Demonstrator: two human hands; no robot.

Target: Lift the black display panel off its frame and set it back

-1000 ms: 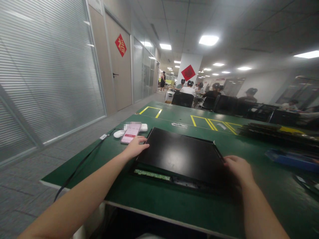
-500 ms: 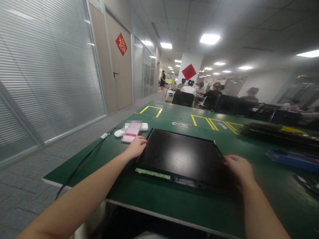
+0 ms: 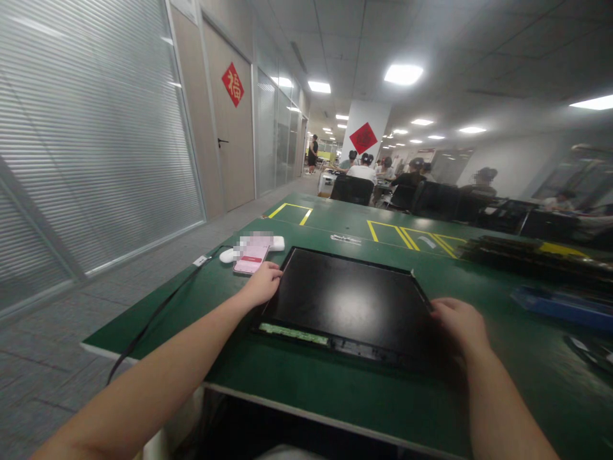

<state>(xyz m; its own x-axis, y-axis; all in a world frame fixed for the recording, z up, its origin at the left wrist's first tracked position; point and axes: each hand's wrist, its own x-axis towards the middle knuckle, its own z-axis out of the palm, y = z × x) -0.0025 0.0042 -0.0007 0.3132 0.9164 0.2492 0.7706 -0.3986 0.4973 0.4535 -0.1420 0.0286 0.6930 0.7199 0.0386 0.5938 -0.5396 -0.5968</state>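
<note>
A black flat display panel (image 3: 345, 294) lies in front of me on the green table (image 3: 335, 396). Along its near edge runs a green circuit board strip (image 3: 293, 334). My left hand (image 3: 262, 283) is closed on the panel's left edge, fingers bent against the rim. At the opposite side my right hand (image 3: 460, 322) grips the right edge, its fingertips partly hidden behind the panel's rim. Just beyond my left hand lies a phone (image 3: 249, 260) with a pink screen, close to a white rounded object (image 3: 276, 243).
A black cable (image 3: 158, 313) crosses the table's left side. To the right are a stack of dark panels (image 3: 527, 259), a blue tray (image 3: 565, 306) and a dark coiled item (image 3: 591, 354). Yellow tape outlines (image 3: 407, 237) mark the far side. Several people sit beyond the table.
Both hands keep their hold at the panel's sides. The panel's near edge looks very slightly shifted in tilt; otherwise the scene is the same.
</note>
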